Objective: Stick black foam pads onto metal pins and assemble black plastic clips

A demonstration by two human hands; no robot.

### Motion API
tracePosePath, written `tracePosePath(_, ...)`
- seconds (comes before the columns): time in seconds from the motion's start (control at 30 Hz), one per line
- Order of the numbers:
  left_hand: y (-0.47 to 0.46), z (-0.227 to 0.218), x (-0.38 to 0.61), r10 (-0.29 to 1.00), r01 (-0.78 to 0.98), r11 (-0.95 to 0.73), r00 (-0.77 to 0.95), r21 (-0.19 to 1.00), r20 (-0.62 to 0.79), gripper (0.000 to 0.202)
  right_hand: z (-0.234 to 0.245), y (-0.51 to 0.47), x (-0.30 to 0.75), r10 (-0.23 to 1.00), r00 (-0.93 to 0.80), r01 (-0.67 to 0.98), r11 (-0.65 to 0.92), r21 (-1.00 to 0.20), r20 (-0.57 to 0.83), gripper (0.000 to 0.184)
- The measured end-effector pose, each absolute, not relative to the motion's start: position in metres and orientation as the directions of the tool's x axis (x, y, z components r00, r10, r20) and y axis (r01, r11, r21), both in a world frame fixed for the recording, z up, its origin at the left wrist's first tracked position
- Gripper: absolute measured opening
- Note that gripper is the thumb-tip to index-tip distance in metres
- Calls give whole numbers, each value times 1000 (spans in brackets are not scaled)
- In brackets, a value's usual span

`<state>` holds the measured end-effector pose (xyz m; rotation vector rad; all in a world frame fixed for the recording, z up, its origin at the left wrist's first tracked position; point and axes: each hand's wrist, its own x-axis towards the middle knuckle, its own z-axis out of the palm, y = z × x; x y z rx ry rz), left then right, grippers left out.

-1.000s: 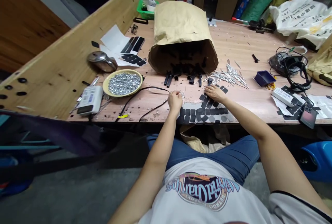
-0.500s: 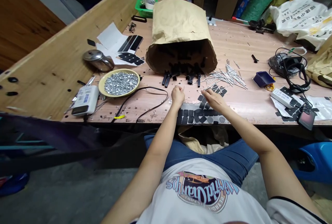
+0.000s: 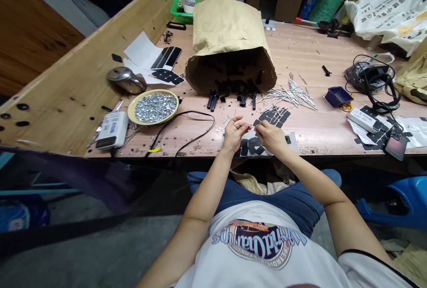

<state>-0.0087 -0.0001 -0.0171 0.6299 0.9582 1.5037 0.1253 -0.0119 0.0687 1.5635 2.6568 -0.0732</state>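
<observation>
Over the front edge of the table, my left hand (image 3: pixel 235 134) and my right hand (image 3: pixel 271 136) meet almost fingertip to fingertip. My right fingers pinch a thin metal rod (image 3: pixel 252 127) whose end points at my left hand. Thumb and forefinger of my left hand press together at that end; whatever tiny piece they hold is too small to name. Small pale pieces (image 3: pixel 220 128) lie scattered just left of my left hand. Beneath both hands is a sheet of black pads (image 3: pixel 246 149). A loose pile of thin metal rods (image 3: pixel 295 94) lies beyond my right hand.
A paper sack (image 3: pixel 230 25) lies open toward me, black plastic parts (image 3: pixel 213 100) spilling out. To the left are a yellow bowl (image 3: pixel 131 112) of small metal pieces, a white box-shaped device (image 3: pixel 112 130) and a black cable (image 3: pixel 196 139). A small dark blue tray (image 3: pixel 336 97) stands right.
My right hand has come left and slightly nearer to me with the rod. My left hand has moved a little right and turned, so the two hands now meet.
</observation>
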Motion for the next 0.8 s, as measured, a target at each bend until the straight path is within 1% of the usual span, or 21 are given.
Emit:
tracePosePath(0.07, -1, -17, -7, 979, -505, -15, -185, 863, -91, 48, 70, -14, 125, 872, -481, 876, 482, -8, -88, 31)
tracePosePath(0.13, -3, -17, -6, 979, -473, -50, -195, 880, -49, 51, 69, -15, 126, 873, -479, 877, 479, -31, -94, 31)
tracePosePath(0.23, -5, -16, -7, 984, -405, -83, -177, 911, 11, 52, 68, -12, 130, 873, -476, 876, 462, -137, -104, 28)
tracePosePath(0.3, -7, -15, -9, 988, -355, -94, -147, 930, 44, 52, 66, -8, 135, 868, -481, 857, 436, -276, -122, 23)
tracePosePath(0.37, -9, -14, -11, 991, -309, -106, -114, 945, 74, 52, 62, -2, 141, 848, -501, 796, 374, -476, -172, 22)
tracePosePath(0.43, -11, -14, -12, 991, -277, -124, -80, 953, 106, 54, 58, 2, 146, 809, -538, 688, 260, -677, -237, 25)
tracePosePath(0.5, -12, -14, -11, 990, -268, -143, -50, 953, 135, 57, 55, 4, 150, 777, -567, 577, 137, -805, -274, 26)
tracePosePath(0.53, -11, -15, -10, 989, -272, -150, -44, 951, 143, 59, 53, 4, 150, 774, -571, 537, 99, -838, -274, 26)
tracePosePath(0.6, -9, -19, -8, 988, -281, -151, -59, 948, 139, 63, 52, 3, 151, 792, -558, 503, 85, -860, -248, 26)
tracePosePath(0.7, -3, -26, -5, 989, -277, -125, -107, 953, 99, 67, 54, 1, 151, 824, -526, 528, 123, -840, -210, 26)
tracePosePath(0.8, -1, -33, -6, 992, -257, -76, -115, 963, 48, 66, 55, 0, 156, 853, -482, 555, 120, -823, -201, 26)
